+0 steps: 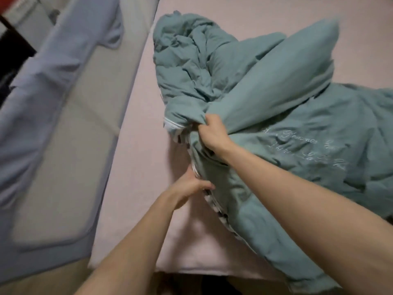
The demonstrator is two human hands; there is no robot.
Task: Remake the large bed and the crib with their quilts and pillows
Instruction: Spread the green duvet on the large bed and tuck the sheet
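A teal quilt (pixel 276 116) with white embroidered script lies bunched and crumpled on the large bed's pale pink sheet (pixel 140 128). My right hand (pixel 212 133) is clenched on a fold of the quilt near its left edge, where a white and patterned underside shows. Lower down, my left hand (pixel 189 188) grips the quilt's edge from beneath, fingers curled around the hem. Both forearms reach in from the bottom of the view. No pillow is visible.
To the left of the large bed lies a grey mattress pad (pixel 70 116) with a light blue blanket (pixel 42 67) draped along it. The bed's near edge (pixel 191 271) runs along the bottom, with tan floor (pixel 42 282) at the lower left.
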